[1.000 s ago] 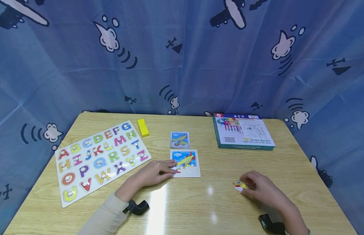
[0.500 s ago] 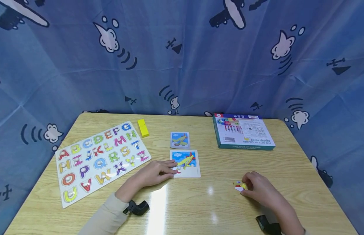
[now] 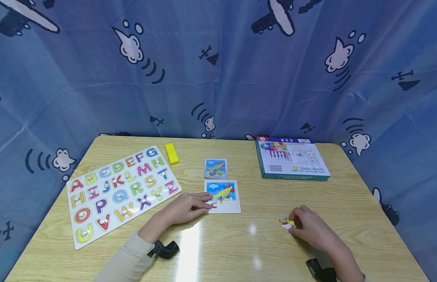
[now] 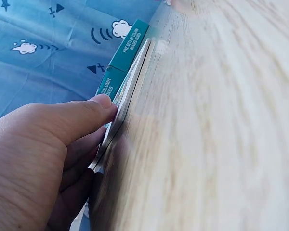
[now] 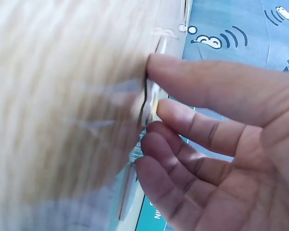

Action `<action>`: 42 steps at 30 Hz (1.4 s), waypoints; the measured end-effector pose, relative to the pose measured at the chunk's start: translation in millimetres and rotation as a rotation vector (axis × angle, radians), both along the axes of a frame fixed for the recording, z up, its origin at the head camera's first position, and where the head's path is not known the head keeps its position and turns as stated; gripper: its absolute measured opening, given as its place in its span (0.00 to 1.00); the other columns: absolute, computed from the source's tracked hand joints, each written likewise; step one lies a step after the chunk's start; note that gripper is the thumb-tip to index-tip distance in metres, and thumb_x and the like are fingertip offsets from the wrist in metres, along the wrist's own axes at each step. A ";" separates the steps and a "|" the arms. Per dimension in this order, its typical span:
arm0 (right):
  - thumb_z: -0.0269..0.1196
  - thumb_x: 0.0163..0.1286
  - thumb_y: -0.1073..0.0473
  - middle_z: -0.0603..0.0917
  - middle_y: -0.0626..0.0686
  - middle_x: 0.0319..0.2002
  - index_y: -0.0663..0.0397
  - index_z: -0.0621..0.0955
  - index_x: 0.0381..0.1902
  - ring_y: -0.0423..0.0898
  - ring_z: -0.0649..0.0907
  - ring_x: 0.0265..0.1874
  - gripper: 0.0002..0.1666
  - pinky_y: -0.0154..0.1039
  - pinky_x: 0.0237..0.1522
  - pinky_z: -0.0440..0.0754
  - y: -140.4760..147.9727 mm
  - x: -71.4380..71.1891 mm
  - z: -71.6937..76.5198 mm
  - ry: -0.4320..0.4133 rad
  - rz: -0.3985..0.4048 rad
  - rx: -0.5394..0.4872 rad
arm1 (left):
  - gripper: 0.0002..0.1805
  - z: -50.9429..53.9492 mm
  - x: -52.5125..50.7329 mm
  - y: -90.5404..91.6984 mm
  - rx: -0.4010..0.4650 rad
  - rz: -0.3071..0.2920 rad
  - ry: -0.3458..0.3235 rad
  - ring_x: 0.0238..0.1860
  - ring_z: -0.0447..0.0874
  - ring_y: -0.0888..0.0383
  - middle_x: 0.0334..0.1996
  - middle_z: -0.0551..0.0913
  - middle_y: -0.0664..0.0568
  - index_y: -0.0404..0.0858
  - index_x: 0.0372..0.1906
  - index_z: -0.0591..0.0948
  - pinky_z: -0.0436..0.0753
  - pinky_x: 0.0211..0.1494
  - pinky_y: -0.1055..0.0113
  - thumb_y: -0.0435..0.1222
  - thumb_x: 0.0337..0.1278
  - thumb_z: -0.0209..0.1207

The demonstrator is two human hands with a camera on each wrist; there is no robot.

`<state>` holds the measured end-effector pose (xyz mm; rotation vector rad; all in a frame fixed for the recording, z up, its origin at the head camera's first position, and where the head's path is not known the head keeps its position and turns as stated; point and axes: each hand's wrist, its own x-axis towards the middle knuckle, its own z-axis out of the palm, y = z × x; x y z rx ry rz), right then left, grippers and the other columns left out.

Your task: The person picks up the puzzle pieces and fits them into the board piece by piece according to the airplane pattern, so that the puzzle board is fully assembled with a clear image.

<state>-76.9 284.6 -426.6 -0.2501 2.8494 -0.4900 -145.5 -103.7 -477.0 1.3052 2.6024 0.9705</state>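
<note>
In the head view, my left hand [image 3: 188,207] rests on the left edge of a jigsaw puzzle board [image 3: 223,209] showing a yellow airplane; its lower part is white. The left wrist view shows the thumb [image 4: 89,115] at the edge of the thin board [image 4: 132,84], with the other fingers partly hidden. To the right, my right hand [image 3: 311,227] has thumb and index finger curled about a small yellow, red and white puzzle piece [image 3: 287,223] low at the tabletop. In the right wrist view, thumb and index finger touch this piece [image 5: 148,103], seen edge-on; the hand hides part of it.
An airplane picture card [image 3: 215,168] lies just beyond the board. At left is an alphabet peg board [image 3: 109,188], with yellow blocks [image 3: 172,153] beside it. A flat green-edged box [image 3: 292,158] lies at back right, before a blue curtain [image 3: 218,78].
My right hand shifts slightly and the puzzle piece turns and slides a little left. My left hand stays on the puzzle board.
</note>
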 end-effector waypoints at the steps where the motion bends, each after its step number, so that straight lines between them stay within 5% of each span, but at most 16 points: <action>1: 0.72 0.53 0.59 0.71 0.48 0.30 0.56 0.78 0.36 0.42 0.69 0.29 0.15 0.34 0.28 0.67 -0.3 0.3 0.1 0.005 0.003 0.003 | 0.14 0.0 0.0 0.0 -0.001 0.000 -0.004 0.65 0.71 0.57 0.59 0.77 0.51 0.46 0.51 0.84 0.75 0.64 0.58 0.43 0.64 0.57; 10: 0.69 0.56 0.63 0.77 0.48 0.34 0.56 0.77 0.38 0.42 0.75 0.33 0.13 0.37 0.32 0.77 -5.4 -2.5 3.8 0.042 -0.012 -0.082 | 0.14 0.3 0.3 0.0 0.003 -0.004 -0.003 0.64 0.71 0.57 0.60 0.77 0.50 0.46 0.51 0.84 0.74 0.64 0.58 0.43 0.64 0.56; 21: 0.68 0.58 0.66 0.80 0.46 0.40 0.52 0.80 0.42 0.42 0.82 0.38 0.14 0.38 0.41 0.84 -23.7 -20.2 12.8 0.201 0.116 -0.228 | 0.14 0.7 -0.4 -0.1 -0.013 0.009 -0.037 0.65 0.70 0.60 0.60 0.77 0.53 0.47 0.51 0.84 0.74 0.65 0.60 0.44 0.65 0.56; 42: 0.67 0.62 0.57 0.80 0.45 0.43 0.48 0.84 0.47 0.41 0.78 0.40 0.15 0.38 0.46 0.82 -103.3 -60.4 2.9 0.113 0.313 -0.384 | 0.14 2.2 0.3 1.0 -0.010 0.009 -0.009 0.64 0.72 0.57 0.60 0.77 0.52 0.46 0.51 0.84 0.75 0.63 0.57 0.42 0.64 0.57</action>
